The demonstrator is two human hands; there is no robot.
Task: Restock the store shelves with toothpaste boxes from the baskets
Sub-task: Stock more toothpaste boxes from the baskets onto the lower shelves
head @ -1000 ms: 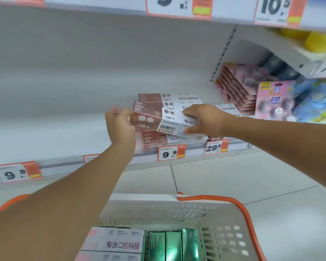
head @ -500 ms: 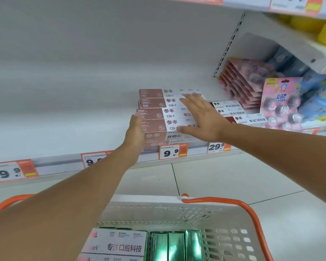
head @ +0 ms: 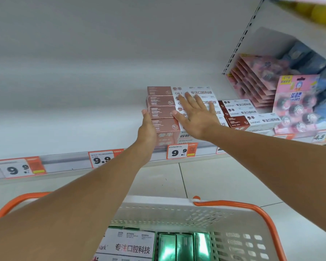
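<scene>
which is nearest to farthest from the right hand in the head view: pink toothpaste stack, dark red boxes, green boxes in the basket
1. pink toothpaste stack, under the right hand
2. dark red boxes, on the shelf to its right
3. green boxes, down in the basket

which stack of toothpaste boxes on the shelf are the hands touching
The taller stack of pink-ended boxes left of the lower dark-red-ended stack: the left hand touches its end, the right hand lies flat across its front.
</scene>
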